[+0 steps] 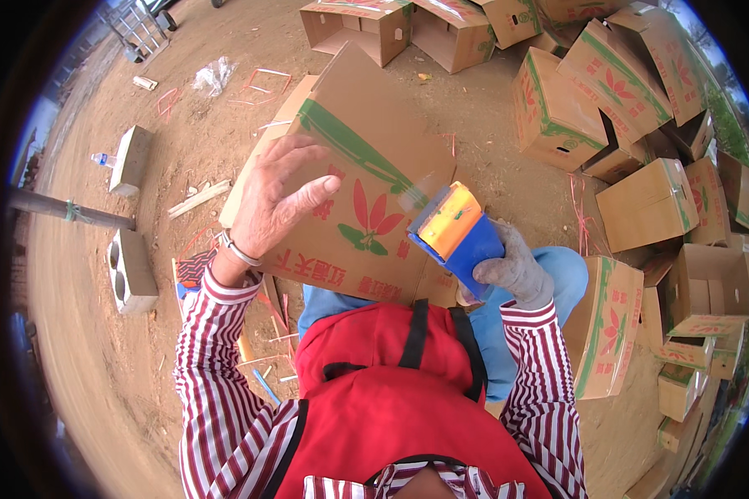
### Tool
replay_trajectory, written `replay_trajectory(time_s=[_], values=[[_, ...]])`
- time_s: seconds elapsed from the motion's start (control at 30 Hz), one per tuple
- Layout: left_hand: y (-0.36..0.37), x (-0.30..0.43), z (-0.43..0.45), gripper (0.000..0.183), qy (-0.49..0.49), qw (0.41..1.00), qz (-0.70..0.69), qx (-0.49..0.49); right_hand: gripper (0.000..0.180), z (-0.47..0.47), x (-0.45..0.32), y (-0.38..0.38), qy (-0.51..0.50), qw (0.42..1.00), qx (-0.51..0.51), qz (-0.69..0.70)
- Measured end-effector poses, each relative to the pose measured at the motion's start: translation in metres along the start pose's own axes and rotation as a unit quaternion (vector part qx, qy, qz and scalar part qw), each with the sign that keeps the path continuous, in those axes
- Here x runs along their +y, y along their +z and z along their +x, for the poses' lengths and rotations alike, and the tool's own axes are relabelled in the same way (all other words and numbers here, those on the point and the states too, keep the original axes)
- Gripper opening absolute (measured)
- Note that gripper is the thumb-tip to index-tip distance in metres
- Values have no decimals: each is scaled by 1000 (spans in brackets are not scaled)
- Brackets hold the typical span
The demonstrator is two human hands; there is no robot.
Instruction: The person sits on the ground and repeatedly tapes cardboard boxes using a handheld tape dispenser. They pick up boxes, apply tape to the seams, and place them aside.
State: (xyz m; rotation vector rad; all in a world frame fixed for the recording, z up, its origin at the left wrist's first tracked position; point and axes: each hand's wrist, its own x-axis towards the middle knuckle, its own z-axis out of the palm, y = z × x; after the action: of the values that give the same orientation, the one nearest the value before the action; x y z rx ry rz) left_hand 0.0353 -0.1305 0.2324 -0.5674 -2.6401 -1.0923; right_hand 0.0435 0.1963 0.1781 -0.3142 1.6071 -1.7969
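A printed cardboard box (365, 234) with red leaves and a green band leans across my lap, one flap standing up. My left hand (284, 193) is bare, with a bangle at the wrist, and is raised over the box's left part with fingers spread; it holds nothing. In a grey glove, my right hand (518, 265) grips a blue and yellow packing tape dispenser (465, 231). The dispenser's toothed end is at the right part of the box, near a strip of clear tape; whether it touches the cardboard I cannot tell.
Several similar boxes (555, 109) are heaped at the right and far side. On the dirt at the left lie a hollow concrete block (138, 274), another block (131, 159), a plastic bottle (103, 159), wood pieces (200, 198), clear plastic film (215, 76) and red strapping (170, 100). A hand truck (138, 31) stands far left.
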Motion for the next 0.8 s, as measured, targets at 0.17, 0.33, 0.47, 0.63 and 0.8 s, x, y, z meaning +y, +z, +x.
replay_trajectory(time_s=[0.17,0.33,0.47,0.63,0.8], values=[[32,22,-10,29,-187,839,-476,-188,67,19,-23,28,-16,995,-65,-69],[22,12,-18,14,-134,876,-448,-118,62,25,-16,41,3,996,-74,-41],[-52,-8,-14,14,-173,859,-480,50,60,26,-18,47,-15,988,-85,-125],[-60,-117,-69,16,-339,906,-244,71,58,74,23,55,53,983,-112,-133],[57,-178,-134,25,-489,749,-443,-62,61,97,50,49,149,977,-133,-75]])
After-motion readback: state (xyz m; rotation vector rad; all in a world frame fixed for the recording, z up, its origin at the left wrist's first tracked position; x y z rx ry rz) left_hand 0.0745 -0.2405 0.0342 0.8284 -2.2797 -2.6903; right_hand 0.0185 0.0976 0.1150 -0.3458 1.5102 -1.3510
